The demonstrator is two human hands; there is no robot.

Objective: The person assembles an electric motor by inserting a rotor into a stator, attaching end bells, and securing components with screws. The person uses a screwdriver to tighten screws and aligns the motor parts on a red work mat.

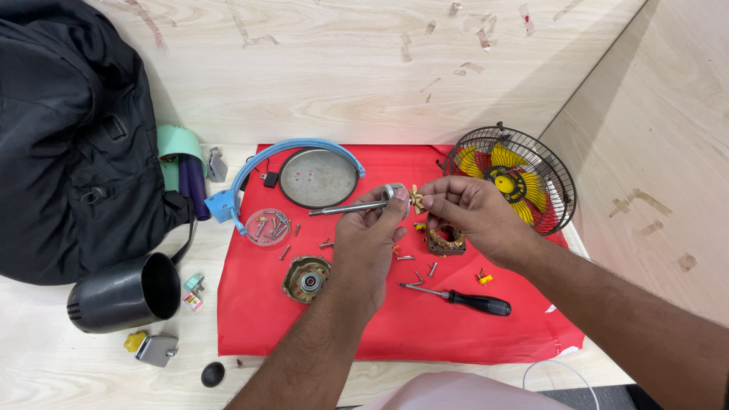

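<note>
Both forearms come in from the bottom edge and meet over the middle of the red mat (395,319). The left hand (368,239) is raised, wrist bent up, fingers pinched shut on the motor rotor (383,199), whose steel shaft pokes out level toward the left. The right hand (467,212) reaches across from the right, thumb and forefinger closed on the small tan fitting (416,197) at the rotor's other end. The rotor hangs above the mat, between the round grey plate (319,178) and the copper-wound stator (446,237).

Below the hands, the motor end cap (306,279) sits left of the left forearm and the black-handled screwdriver (463,298) lies between the two arms. Loose screws are scattered around them. The caged fan with yellow blades (510,178) crowds the right hand's far side, hard against the corner walls. Left, a clear dish of screws (267,226) and a blue curved bracket (250,171) fill the mat's edge. Open red mat shows along the near edge; the pale desk (45,357) lies beyond it.
</note>
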